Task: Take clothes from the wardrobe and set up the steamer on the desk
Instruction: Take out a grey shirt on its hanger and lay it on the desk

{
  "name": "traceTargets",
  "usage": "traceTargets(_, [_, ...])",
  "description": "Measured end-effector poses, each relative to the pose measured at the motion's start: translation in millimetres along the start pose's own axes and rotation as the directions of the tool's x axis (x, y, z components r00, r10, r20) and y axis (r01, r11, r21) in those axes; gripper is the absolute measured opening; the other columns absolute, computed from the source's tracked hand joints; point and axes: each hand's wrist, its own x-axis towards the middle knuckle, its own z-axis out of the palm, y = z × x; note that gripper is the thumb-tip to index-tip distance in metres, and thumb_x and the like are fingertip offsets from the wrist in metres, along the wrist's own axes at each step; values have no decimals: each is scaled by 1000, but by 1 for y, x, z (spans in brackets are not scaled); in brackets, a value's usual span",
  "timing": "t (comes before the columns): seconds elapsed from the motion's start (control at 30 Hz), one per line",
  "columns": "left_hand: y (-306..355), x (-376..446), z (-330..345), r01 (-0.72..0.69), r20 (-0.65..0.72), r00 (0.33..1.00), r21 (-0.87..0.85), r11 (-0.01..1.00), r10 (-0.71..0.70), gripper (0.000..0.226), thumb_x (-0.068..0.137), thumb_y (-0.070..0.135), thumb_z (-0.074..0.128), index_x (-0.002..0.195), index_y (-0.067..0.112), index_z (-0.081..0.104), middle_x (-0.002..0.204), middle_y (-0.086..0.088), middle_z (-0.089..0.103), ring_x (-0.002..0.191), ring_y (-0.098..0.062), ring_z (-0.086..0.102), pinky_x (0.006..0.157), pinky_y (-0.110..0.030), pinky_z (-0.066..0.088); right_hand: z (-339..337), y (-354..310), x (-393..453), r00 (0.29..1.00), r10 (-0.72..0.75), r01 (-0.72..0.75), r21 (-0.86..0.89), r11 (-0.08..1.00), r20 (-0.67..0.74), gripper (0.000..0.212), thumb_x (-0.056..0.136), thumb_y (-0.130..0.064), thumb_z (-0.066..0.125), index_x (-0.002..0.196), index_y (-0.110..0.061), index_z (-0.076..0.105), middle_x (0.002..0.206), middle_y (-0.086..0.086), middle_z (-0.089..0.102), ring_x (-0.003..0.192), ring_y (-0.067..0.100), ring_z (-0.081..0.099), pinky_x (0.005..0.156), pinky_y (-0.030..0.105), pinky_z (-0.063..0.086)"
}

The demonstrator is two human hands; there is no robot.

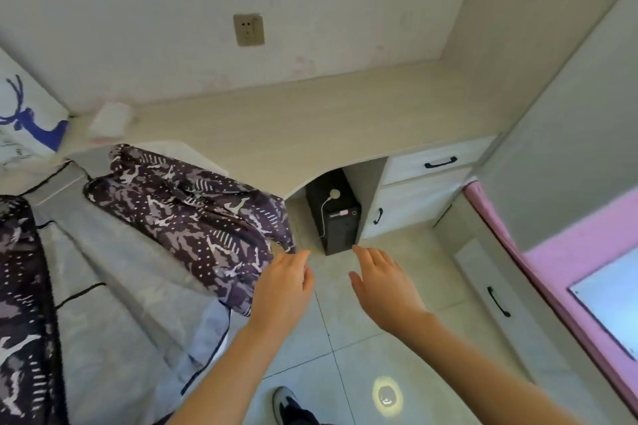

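Note:
A dark purple patterned garment (193, 217) lies bunched on the grey bed cover (114, 286), its corner hanging over the bed's edge beside the desk. My left hand (284, 286) hovers open just right of that corner, fingers relaxed, holding nothing. My right hand (383, 283) is stretched out open over the floor tiles, palm down, also holding nothing. The pale wooden desk (310, 128) runs along the wall ahead. A wall socket (248, 29) sits above it. No steamer is in view.
A black computer tower (333, 214) stands under the desk. White drawers with black handles (438, 162) are at the right. A pink-framed surface (559, 272) fills the right edge. A small white box (110, 121) lies at the desk's left end. My shoe (290, 404) shows below.

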Motion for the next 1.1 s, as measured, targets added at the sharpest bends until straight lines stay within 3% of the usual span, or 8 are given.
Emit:
traceTargets(0.17, [96,-18,45,-174,91,981,0,985,174,29,82,15,70,111,11,68,87,-1,69,80,-17,65,61,-27,50,-13,87,-75,989,124,-125,-4,992,-86,52,101,-39,35,148,-16,28,147,1,41,136,20,36,112,31,29])
traceTargets(0.27, [154,-29,79,-308,109,947,33,951,303,34,76,16,77,109,11,70,90,1,72,85,-18,67,64,-28,54,-20,136,-119,970,189,-197,-41,979,-153,51,95,-35,52,138,-9,45,134,8,56,126,27,51,106,38,40])
traceTargets(0.37, [209,-38,117,-399,147,909,26,917,391,38,80,20,73,117,12,66,105,2,71,101,-18,65,80,-30,55,-20,186,-161,936,264,-285,-60,957,-234,51,84,-35,69,125,-8,58,119,7,66,113,28,62,95,39,49])
traceTargets(0.5, [273,-49,163,-498,239,846,33,867,476,45,88,24,63,131,11,57,131,-3,60,124,-22,54,101,-35,47,-21,243,-209,903,342,-368,-56,928,-260,53,83,-35,69,126,-8,58,125,8,63,121,29,57,99,43,48])
traceTargets(0.6, [313,-55,185,-556,284,800,17,831,529,48,91,26,60,136,12,51,140,-4,53,132,-22,47,105,-37,44,-22,280,-234,874,409,-432,-36,901,-264,53,85,-35,66,129,-8,55,129,7,61,125,29,53,102,43,46])
traceTargets(0.8, [372,-41,219,-641,330,718,-28,767,612,48,86,23,66,131,11,56,136,-5,57,128,-23,52,99,-35,48,-27,343,-253,827,498,-518,-7,856,-260,53,92,-35,56,137,-9,47,137,7,54,134,28,43,109,41,36])
traceTargets(1.1, [460,40,286,-673,398,660,-63,737,637,48,79,21,72,126,12,61,130,-2,61,118,-19,59,85,-32,54,-53,457,-215,773,565,-588,9,809,-288,53,84,-32,67,129,-6,55,126,9,62,124,31,54,101,44,46])
